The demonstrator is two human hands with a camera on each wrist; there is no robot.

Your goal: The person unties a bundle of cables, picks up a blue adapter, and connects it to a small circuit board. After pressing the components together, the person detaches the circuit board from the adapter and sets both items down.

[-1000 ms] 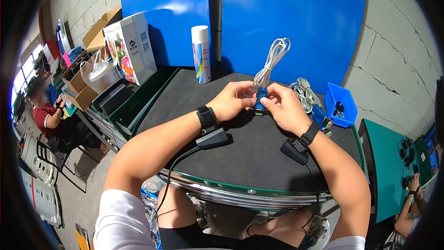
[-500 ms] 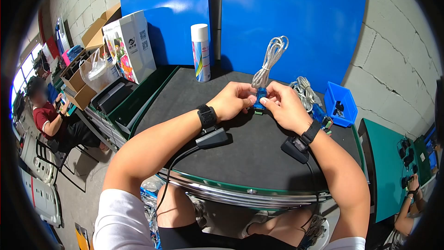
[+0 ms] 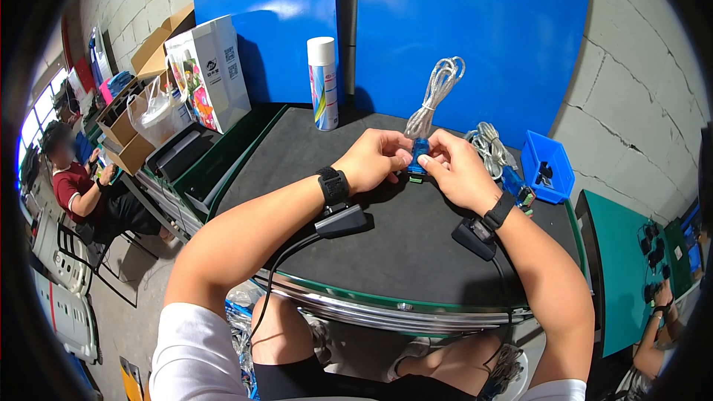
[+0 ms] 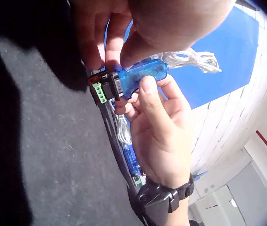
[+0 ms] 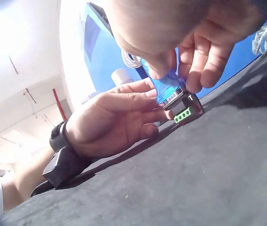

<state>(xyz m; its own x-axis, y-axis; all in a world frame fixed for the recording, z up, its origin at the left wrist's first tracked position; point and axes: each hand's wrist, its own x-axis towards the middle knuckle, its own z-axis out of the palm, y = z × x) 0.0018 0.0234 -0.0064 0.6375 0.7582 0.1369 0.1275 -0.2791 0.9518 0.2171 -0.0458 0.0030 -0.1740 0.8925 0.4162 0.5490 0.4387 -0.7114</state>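
Note:
Over the dark mat, both hands hold a translucent blue serial connector [image 3: 420,148], its bundled clear-grey cable [image 3: 437,96] standing up behind it. At its lower end sits a small black terminal adapter with a green screw terminal block [image 4: 98,92]. My right hand [image 3: 462,171] pinches the blue shell, its thumb [image 4: 151,96] flat on top. From the other side my left hand [image 3: 371,162] grips with its fingertips where the blue connector meets the terminal adapter [image 5: 183,103]. Some left fingertips are hidden behind the connector.
Right of my hands lie another bundled cable [image 3: 490,148] and blue connector [image 3: 512,183], beside a blue bin [image 3: 548,171] with small black parts. A spray can [image 3: 322,85] stands at the back left, near a white box [image 3: 215,78]. Blue panels [image 3: 468,30] close off the back.
Both hands stay on the connector in nearly the same place. The cable bundle shifts only slightly.

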